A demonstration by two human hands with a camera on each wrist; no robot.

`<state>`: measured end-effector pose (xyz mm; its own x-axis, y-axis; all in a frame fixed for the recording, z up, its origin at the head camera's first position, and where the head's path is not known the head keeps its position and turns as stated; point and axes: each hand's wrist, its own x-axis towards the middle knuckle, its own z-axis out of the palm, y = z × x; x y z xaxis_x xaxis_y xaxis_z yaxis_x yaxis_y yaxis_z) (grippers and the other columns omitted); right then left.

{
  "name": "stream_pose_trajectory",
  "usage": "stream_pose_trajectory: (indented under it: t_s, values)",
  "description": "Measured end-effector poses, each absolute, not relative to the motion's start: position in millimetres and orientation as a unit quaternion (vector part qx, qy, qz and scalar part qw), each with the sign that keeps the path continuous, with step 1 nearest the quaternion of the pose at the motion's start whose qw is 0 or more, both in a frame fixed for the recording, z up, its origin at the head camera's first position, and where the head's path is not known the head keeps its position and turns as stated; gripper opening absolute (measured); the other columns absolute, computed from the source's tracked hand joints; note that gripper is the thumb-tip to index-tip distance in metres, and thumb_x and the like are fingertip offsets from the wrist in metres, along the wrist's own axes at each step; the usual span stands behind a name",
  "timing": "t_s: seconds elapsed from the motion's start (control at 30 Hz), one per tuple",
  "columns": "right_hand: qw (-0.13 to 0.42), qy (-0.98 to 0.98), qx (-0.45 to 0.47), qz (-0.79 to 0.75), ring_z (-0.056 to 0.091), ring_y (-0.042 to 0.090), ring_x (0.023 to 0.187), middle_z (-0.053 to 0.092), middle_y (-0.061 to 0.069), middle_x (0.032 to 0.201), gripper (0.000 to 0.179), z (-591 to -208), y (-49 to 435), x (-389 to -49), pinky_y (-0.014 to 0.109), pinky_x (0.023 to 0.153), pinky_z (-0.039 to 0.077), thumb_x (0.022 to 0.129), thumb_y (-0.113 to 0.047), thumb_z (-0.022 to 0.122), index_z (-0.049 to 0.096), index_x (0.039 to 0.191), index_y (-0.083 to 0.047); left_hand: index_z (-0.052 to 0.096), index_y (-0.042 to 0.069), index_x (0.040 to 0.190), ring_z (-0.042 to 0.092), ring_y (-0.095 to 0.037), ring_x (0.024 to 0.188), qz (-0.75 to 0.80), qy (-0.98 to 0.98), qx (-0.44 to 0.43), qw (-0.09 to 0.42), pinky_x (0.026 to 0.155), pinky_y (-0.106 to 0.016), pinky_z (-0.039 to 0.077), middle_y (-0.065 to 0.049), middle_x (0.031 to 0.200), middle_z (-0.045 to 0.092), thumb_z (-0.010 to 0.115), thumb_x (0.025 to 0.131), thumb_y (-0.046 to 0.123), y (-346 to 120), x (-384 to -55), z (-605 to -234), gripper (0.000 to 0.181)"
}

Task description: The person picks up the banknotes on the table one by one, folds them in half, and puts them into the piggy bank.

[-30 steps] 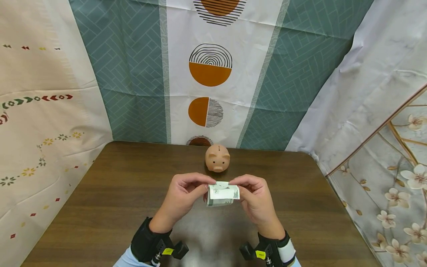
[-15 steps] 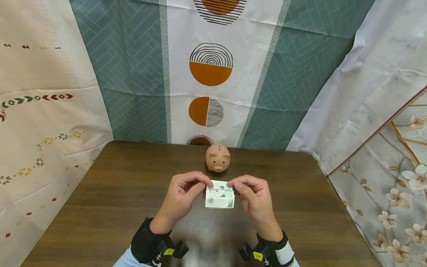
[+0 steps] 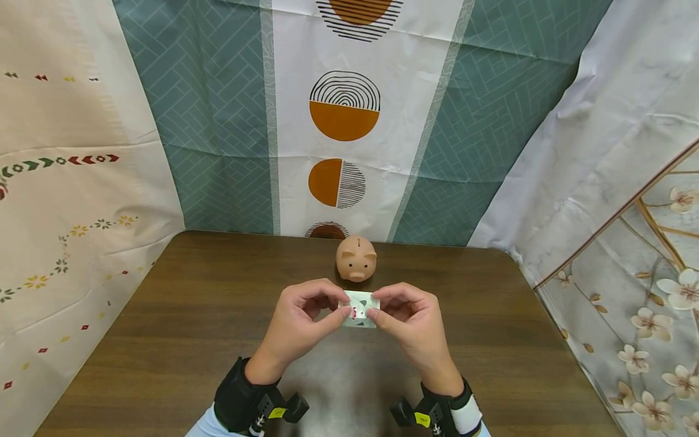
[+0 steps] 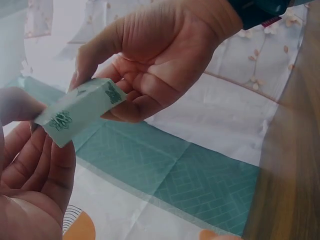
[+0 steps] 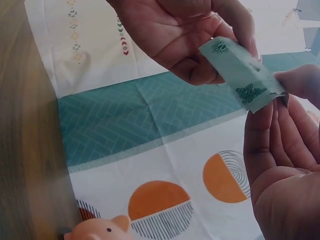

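A folded green-and-white banknote point(image 3: 361, 304) is held up between both hands over the table. My left hand point(image 3: 302, 318) pinches its left end between thumb and fingers. At the other end, my right hand point(image 3: 411, 325) pinches it the same way. In the left wrist view the banknote point(image 4: 80, 111) shows a crease along its length and green printed patterns at both ends. The right wrist view has the banknote point(image 5: 245, 75) slanting from one hand to the other. Just beyond the hands, a peach-coloured piggy bank point(image 3: 356, 260) faces me, a dark slot on its top.
A brown wooden table point(image 3: 229, 303) spreads beneath the hands. Behind it hangs a teal and white curtain point(image 3: 349, 152) with orange circles. Patterned cloths drape along the left side point(image 3: 82, 243) and the right side point(image 3: 617, 291).
The banknote's lower part, hanging flat half a second ago, is now folded up, so the note looks shorter. Both thumbs have moved inward onto its front.
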<state>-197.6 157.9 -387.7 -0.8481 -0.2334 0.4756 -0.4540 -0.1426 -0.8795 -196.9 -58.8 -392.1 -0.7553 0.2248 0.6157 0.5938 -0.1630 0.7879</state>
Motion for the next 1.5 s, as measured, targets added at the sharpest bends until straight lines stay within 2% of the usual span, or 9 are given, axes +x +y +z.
stream_pose_trajectory:
  t_s: [0.2,0.4,0.5,0.67,0.77,0.93,1.03,1.23,1.5]
  values:
    - [0.082,-0.659,0.251,0.704,0.065,0.01,0.073,0.073,0.002,0.087,0.02,-386.2,157.9,-196.5,0.022,0.06,0.056,0.085,0.003,0.08,0.07,0.102,0.008,0.072,0.004,0.095,0.061,-0.013,0.076,-0.689,-0.635,-0.322,0.133,0.064,-0.027,0.058,-0.017,0.087,0.069,0.074,0.087,-0.009,-58.0,-197.0,-392.9,0.015]
    - [0.088,-0.658,0.269,0.698,0.064,0.008,0.072,0.073,-0.003,0.087,0.018,-386.5,158.0,-197.4,0.021,0.059,0.056,0.085,0.008,0.077,0.069,0.101,0.008,0.071,0.0,0.096,0.061,-0.009,0.074,-0.689,-0.635,-0.318,0.141,0.062,-0.025,0.057,-0.016,0.086,0.068,0.068,0.09,-0.012,-56.5,-196.4,-393.3,0.013]
    - [0.09,-0.661,0.275,0.693,0.064,0.008,0.071,0.072,-0.003,0.086,0.018,-387.8,158.2,-197.6,0.022,0.057,0.056,0.085,0.009,0.076,0.07,0.101,0.007,0.071,0.001,0.1,0.059,-0.008,0.072,-0.685,-0.648,-0.302,0.141,0.059,-0.024,0.055,-0.014,0.084,0.065,0.068,0.092,-0.008,-55.4,-195.4,-392.6,0.012]
    - [0.098,-0.663,0.29,0.683,0.063,0.009,0.07,0.071,0.006,0.087,0.019,-389.8,158.3,-197.7,0.023,0.056,0.055,0.085,0.003,0.079,0.07,0.102,0.005,0.07,0.003,0.107,0.056,-0.009,0.066,-0.673,-0.667,-0.286,0.14,0.054,-0.025,0.051,-0.01,0.081,0.062,0.069,0.093,-0.004,-54.4,-194.9,-392.1,0.015]
    - [0.11,-0.657,0.307,0.68,0.062,0.009,0.071,0.07,0.008,0.087,0.021,-390.5,157.5,-197.9,0.023,0.057,0.055,0.086,0.001,0.08,0.069,0.103,0.006,0.072,0.002,0.103,0.056,-0.008,0.066,-0.673,-0.668,-0.289,0.135,0.055,-0.026,0.052,-0.012,0.08,0.064,0.069,0.093,-0.003,-54.4,-194.9,-392.0,0.012]
    - [0.122,-0.647,0.325,0.679,0.059,0.008,0.069,0.071,-0.002,0.092,0.022,-390.3,154.2,-197.2,0.022,0.054,0.052,0.085,0.01,0.076,0.066,0.105,0.01,0.074,0.002,0.095,0.059,-0.008,0.067,-0.671,-0.662,-0.307,0.131,0.056,-0.026,0.053,-0.014,0.082,0.07,0.069,0.094,-0.003,-54.1,-194.9,-392.4,0.006]
    - [0.111,-0.647,0.321,0.683,0.059,0.006,0.068,0.073,-0.006,0.093,0.018,-389.5,152.2,-196.1,0.023,0.053,0.051,0.086,0.013,0.073,0.068,0.103,0.011,0.075,0.003,0.093,0.06,-0.01,0.07,-0.669,-0.658,-0.32,0.131,0.059,-0.026,0.054,-0.013,0.082,0.072,0.069,0.094,-0.003,-52.8,-194.5,-393.0,0.008]
    - [0.093,-0.652,0.324,0.68,0.066,0.007,0.073,0.076,-0.003,0.092,0.01,-389.2,150.7,-195.7,0.025,0.055,0.054,0.088,0.012,0.071,0.073,0.098,0.008,0.076,0.006,0.093,0.061,-0.01,0.071,-0.658,-0.659,-0.337,0.141,0.061,-0.026,0.054,-0.01,0.083,0.074,0.071,0.093,-0.003,-49.2,-193.3,-394.5,0.01]
    - [0.1,-0.659,0.341,0.663,0.064,0.008,0.072,0.075,-0.002,0.091,0.014,-388.4,151.6,-196.0,0.026,0.053,0.053,0.089,0.012,0.07,0.075,0.097,0.002,0.077,0.006,0.091,0.06,-0.008,0.067,-0.649,-0.662,-0.342,0.156,0.056,-0.026,0.054,-0.01,0.081,0.075,0.072,0.092,-0.002,-49.2,-194.5,-395.1,0.009]
